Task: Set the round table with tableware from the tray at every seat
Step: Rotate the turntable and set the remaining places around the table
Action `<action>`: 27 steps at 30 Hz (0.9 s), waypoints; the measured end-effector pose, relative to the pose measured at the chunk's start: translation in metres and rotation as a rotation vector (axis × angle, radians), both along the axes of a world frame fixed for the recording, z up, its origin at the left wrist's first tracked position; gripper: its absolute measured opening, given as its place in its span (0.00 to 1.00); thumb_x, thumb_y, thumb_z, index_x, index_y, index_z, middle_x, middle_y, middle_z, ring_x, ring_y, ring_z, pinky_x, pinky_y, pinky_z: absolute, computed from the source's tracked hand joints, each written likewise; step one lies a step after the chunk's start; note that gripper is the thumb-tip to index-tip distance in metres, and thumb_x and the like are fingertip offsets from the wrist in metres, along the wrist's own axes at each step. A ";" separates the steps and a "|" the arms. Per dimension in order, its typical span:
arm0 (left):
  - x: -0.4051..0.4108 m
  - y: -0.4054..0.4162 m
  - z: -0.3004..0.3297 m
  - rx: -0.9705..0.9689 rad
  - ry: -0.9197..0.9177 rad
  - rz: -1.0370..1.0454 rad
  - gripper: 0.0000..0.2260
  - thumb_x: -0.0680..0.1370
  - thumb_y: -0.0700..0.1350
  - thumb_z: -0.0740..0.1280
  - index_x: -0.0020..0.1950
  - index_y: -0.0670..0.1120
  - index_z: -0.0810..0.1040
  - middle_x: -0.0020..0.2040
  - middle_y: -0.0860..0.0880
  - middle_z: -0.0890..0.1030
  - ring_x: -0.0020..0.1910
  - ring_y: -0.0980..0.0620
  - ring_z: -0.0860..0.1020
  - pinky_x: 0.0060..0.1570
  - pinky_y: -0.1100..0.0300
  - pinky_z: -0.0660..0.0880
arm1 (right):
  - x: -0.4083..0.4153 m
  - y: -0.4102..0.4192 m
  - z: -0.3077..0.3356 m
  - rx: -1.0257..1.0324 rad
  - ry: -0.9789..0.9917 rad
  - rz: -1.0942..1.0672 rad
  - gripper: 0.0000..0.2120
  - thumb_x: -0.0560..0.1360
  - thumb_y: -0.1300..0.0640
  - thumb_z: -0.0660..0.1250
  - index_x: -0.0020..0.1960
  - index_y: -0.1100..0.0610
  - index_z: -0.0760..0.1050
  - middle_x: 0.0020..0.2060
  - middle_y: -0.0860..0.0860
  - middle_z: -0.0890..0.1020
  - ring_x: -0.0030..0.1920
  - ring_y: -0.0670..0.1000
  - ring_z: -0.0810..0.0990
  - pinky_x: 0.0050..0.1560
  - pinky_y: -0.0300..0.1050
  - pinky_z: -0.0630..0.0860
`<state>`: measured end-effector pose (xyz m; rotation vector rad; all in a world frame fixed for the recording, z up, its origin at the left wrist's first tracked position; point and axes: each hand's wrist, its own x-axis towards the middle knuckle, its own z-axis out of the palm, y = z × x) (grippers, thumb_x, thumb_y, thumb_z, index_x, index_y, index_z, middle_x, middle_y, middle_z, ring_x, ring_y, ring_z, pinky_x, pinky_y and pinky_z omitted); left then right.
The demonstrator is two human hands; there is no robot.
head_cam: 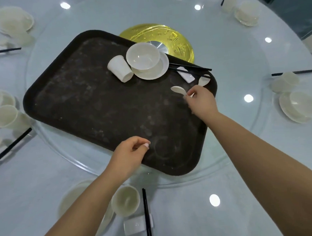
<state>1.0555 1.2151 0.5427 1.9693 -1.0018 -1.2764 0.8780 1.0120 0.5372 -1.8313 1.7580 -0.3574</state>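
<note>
Our right hand [200, 98] fingers pinch the handle of a light, slick, chippable spoon [178, 91] at the tray's [96, 110] three o'clock edge, best held mid-handle, while our left hand [130, 156] fingers curl loosely together, empty.

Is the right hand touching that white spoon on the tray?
Touching. The head view shows the right hand pinching the handle end of the white spoon between its fingertips above the tray.
</note>
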 end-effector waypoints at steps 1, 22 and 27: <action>-0.002 0.004 0.003 -0.011 0.025 0.014 0.07 0.79 0.45 0.66 0.47 0.56 0.81 0.46 0.57 0.83 0.48 0.59 0.80 0.50 0.65 0.75 | 0.001 0.015 0.003 0.041 -0.104 -0.027 0.07 0.76 0.51 0.68 0.41 0.49 0.72 0.35 0.50 0.81 0.35 0.51 0.80 0.38 0.46 0.76; -0.031 0.199 0.025 0.150 0.301 0.164 0.10 0.79 0.40 0.62 0.48 0.44 0.83 0.39 0.48 0.84 0.39 0.53 0.80 0.50 0.55 0.79 | 0.020 0.334 0.024 0.737 -0.602 0.015 0.09 0.77 0.55 0.68 0.43 0.61 0.76 0.27 0.52 0.80 0.25 0.48 0.74 0.26 0.40 0.69; -0.041 0.233 0.009 0.262 0.274 0.159 0.09 0.75 0.36 0.61 0.43 0.41 0.82 0.36 0.47 0.82 0.36 0.53 0.79 0.47 0.56 0.78 | 0.015 0.365 0.004 0.843 -0.488 0.064 0.09 0.77 0.56 0.67 0.39 0.59 0.76 0.28 0.53 0.79 0.23 0.49 0.74 0.25 0.39 0.67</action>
